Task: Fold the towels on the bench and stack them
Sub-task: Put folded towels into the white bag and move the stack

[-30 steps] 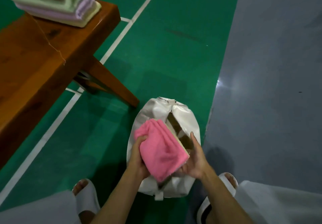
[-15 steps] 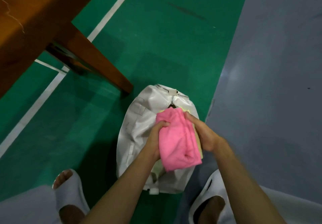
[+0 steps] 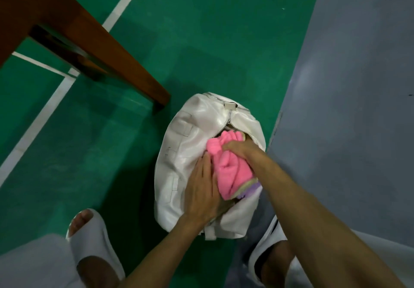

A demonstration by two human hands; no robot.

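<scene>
A white zip bag (image 3: 183, 153) lies open on the green floor. A bunched pink towel (image 3: 230, 171) sits in its opening, with yellow-green and purple towel edges (image 3: 248, 190) showing beneath it. My right hand (image 3: 242, 150) grips the top of the pink towel, thumb across it and fingers hidden inside the bag. My left hand (image 3: 201, 189) lies flat with straight fingers on the bag's left flap, touching the towel's side. The bench top is mostly out of frame.
The wooden bench's corner (image 3: 20, 1) and slanted leg (image 3: 116, 57) stand at the upper left, the leg's foot close to the bag. White court lines (image 3: 40, 117) cross the green floor; grey floor (image 3: 347, 108) lies to the right. My feet in white slippers (image 3: 89, 238) flank the bag.
The pink towel has gone down into the bag's opening. My left hand let go of it and now lies flat on the flap. The folded stack on the bench has left the frame.
</scene>
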